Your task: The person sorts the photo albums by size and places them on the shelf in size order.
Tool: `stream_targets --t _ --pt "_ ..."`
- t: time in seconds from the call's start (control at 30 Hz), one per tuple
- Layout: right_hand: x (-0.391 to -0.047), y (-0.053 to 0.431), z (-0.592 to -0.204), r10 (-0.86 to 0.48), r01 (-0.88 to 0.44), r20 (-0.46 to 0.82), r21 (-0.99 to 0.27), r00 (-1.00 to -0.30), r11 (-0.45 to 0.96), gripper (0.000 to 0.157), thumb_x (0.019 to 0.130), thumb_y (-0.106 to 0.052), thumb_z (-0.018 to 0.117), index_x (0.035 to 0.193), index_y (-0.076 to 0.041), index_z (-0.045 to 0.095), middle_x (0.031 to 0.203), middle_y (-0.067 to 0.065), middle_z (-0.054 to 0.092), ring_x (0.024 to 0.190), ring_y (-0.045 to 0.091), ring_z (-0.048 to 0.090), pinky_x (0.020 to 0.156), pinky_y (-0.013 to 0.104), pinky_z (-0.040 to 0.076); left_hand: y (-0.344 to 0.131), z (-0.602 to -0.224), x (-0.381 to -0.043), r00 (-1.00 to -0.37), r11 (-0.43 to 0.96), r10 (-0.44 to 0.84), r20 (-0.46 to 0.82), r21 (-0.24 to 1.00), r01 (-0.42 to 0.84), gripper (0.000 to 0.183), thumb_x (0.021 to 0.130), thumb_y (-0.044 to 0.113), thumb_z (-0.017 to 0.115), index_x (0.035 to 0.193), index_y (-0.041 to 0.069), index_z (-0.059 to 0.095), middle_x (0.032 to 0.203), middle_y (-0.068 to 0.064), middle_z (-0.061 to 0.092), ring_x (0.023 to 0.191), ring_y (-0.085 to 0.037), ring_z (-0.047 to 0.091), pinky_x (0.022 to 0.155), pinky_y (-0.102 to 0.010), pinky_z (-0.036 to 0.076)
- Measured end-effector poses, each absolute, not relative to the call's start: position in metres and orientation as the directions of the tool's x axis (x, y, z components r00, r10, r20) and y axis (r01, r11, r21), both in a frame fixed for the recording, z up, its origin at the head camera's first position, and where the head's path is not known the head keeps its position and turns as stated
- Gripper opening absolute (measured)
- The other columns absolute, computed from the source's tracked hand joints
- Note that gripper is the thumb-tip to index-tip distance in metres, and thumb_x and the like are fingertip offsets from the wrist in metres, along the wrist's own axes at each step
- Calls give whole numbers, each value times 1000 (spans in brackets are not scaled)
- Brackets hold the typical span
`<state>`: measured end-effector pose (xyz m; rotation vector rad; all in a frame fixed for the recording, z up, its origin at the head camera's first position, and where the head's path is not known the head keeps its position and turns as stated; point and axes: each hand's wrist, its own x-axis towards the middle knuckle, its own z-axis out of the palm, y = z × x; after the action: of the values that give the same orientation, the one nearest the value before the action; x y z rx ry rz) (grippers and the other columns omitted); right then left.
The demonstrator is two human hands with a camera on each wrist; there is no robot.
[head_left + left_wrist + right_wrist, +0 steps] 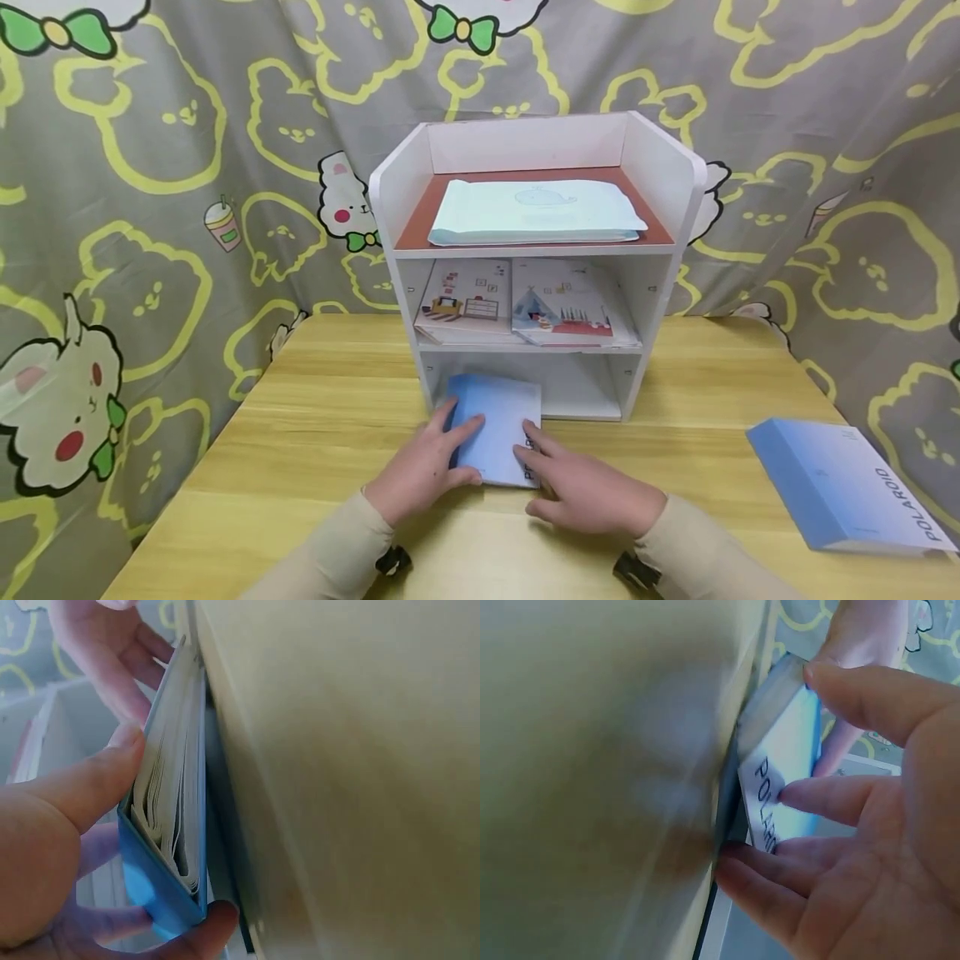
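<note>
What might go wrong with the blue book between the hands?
The book sticks partly out of the bottom shelf, so it might tip or slip if both hands let go. Its left side is close to the shelf's wall, so a corner could bump there, and the left hand's fingertips might get squeezed.

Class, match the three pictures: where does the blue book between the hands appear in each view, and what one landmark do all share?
Head: the blue book is at lower centre, between left hand and right hand.
Left wrist: blue book left of centre, seen edge-on.
Right wrist: blue book just right of centre.
Shared landmark: wooden tabletop.
</note>
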<state>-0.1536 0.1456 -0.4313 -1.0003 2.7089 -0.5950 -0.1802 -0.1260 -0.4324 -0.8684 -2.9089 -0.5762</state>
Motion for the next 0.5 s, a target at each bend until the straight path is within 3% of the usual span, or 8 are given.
stream_targets --t 0.17,0.5 --pt "-165 137 -434 -666 -597 -23 -422 -745 683 68 98 -40 65 154 -8 43 166 17 17 144 33 37 113 48 37 -129 -435 -196 -854 806 482 194 284 520 74 88 47 75 150 15 52 154 -35 31 113 -58 56 89 -59 54" --pt "-181 130 -430 -666 -585 -29 -450 -746 675 67 99 -39 65 154 -7 43 166 17 17 145 34 33 115 49 33 -134 -439 -210 -871 833 459 175 256 490 66 97 41 67 150 8 49 142 -35 46 114 -50 60 95 -57 52"
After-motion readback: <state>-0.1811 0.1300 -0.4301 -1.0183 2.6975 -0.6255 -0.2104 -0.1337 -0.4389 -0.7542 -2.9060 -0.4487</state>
